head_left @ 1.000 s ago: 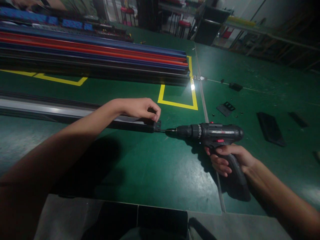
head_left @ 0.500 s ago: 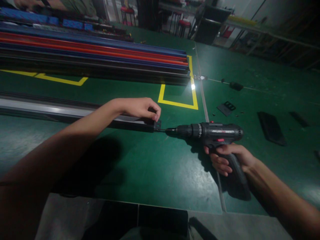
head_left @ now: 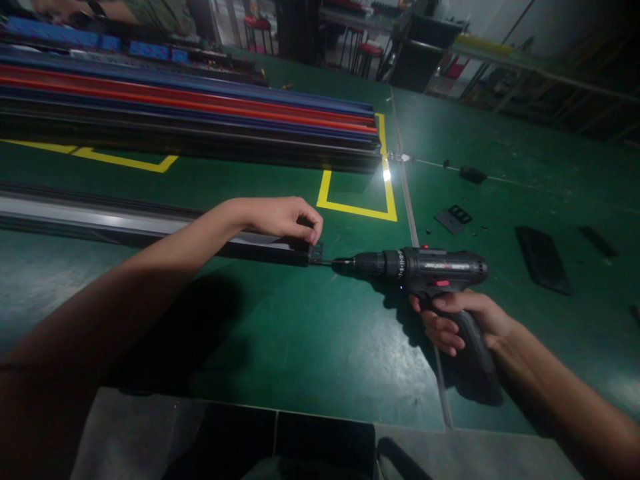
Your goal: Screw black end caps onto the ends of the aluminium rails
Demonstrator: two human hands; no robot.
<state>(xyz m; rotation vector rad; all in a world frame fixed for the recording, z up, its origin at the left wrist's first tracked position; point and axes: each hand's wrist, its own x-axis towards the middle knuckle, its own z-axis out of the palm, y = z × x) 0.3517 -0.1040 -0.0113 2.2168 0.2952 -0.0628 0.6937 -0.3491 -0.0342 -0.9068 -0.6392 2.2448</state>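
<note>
My right hand (head_left: 463, 320) is wrapped round the grip of a black cordless drill (head_left: 440, 267) with red buttons. The drill points left, and its thin bit (head_left: 333, 262) meets a small black slotted end cap (head_left: 316, 252). This cap sits at the right end of a long black and silver metal profile (head_left: 125, 223) lying on the table. From above, my left hand (head_left: 293, 220) rests over that end, fingers curled and thumb and fingertips pinched at the cap. The screw, if there is one at the tip of the bit, is too small to make out.
Blue, red and black profiles (head_left: 225, 110) lie stacked farther back on the green table (head_left: 310, 333). At the right are a loose slotted black plate (head_left: 454, 219), a dark flat block (head_left: 543, 260) and small bits. Another person's arm (head_left: 115, 12) shows at the upper left.
</note>
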